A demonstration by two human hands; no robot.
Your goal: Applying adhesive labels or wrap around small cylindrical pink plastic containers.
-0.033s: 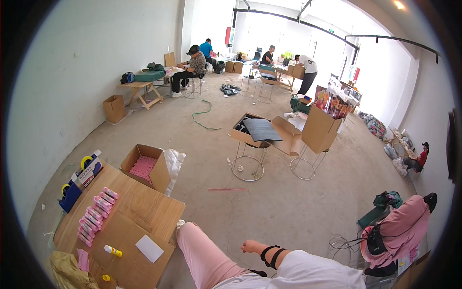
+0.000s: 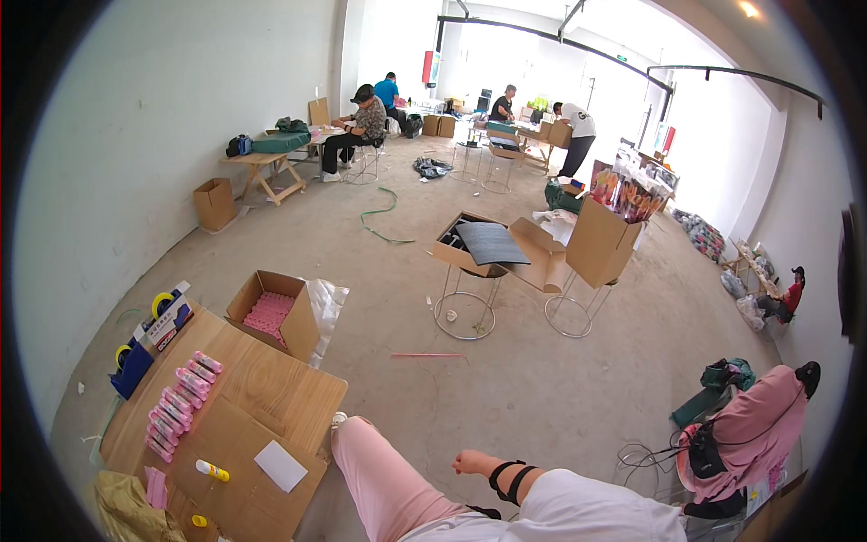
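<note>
My right hand (image 2: 468,462) hangs in the air over the floor beside my pink-trousered leg (image 2: 384,474). Its fingers look curled in, and no object shows in them. Black straps (image 2: 512,481) circle that forearm. My left hand is out of the picture. To the left of my knee stands a wooden table (image 2: 271,369). A cardboard sheet (image 2: 244,452) lies on it, bearing a yellow and white glue stick (image 2: 212,470), a small yellow cap (image 2: 200,520) and a white card (image 2: 281,466). Several pink wrapped tubes (image 2: 181,404) are lined up beside the sheet.
Blue tape dispensers (image 2: 134,369) sit at the table's left edge. Behind it is a carton (image 2: 302,316) of pink pieces. Open boxes (image 2: 601,244) rest on round stools ahead. A pink-draped chair (image 2: 759,425) with cables stands at right. Several people work at far tables.
</note>
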